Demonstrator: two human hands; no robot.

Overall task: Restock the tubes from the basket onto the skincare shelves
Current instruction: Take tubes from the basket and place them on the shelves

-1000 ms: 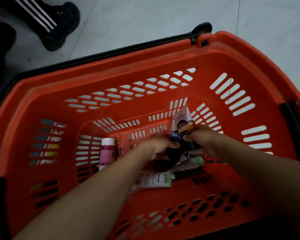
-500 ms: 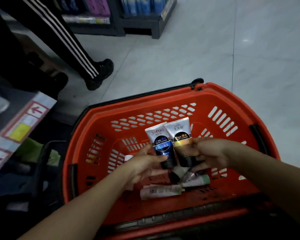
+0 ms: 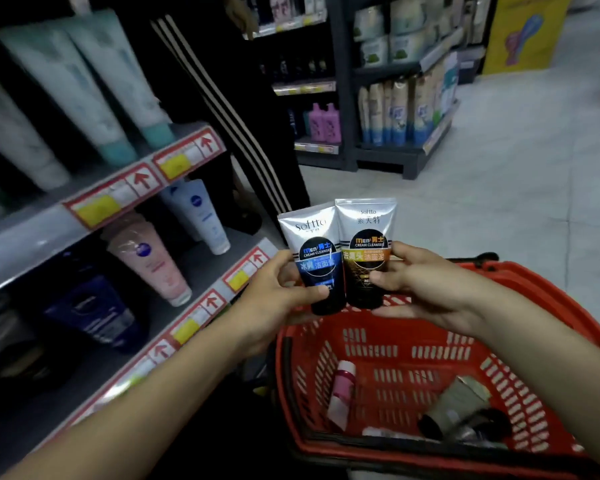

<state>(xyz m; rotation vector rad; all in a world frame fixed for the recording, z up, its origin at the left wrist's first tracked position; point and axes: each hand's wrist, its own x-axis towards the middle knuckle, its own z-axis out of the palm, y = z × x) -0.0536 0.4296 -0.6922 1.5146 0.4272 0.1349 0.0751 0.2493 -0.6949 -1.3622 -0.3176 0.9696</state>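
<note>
Two Softto men's cream cleanser tubes are held upright side by side, touching, above the far rim of the red basket (image 3: 548,306), crimped silver ends up and dark caps down. The blue-banded tube (image 3: 317,261) sits in the left hand (image 3: 274,299), whose fingers (image 3: 278,263) clasp its lower half from the left, thumb across the front near the cap. The orange-banded tube (image 3: 366,251) is pinched by the right hand (image 3: 426,289), fingers wrapped around its right edge and thumb on the lower front. Both read "MEN" and "CREAM CLEANSER" over Chinese characters; the hands hide the small print near the caps.

The basket is moulded plastic with slotted walls and floor. In it lie a pink-and-white tube (image 3: 342,393) near the left wall and a grey-green tube (image 3: 459,400) with a dark cap to the right; further items at the near edge are too dark and blurred to identify.

At left, the skincare shelves (image 3: 125,199) carry red-and-yellow price strips with arrows, text illegible. The upper shelf holds tall pale tubes with teal caps (image 3: 94,84); below stand a pink tube (image 3: 153,261), a white tube (image 3: 201,216) and a dark blue tube (image 3: 94,313), blurred. A person's black trouser leg with pale stripes (image 3: 229,105) stands behind, cut off above.
</note>
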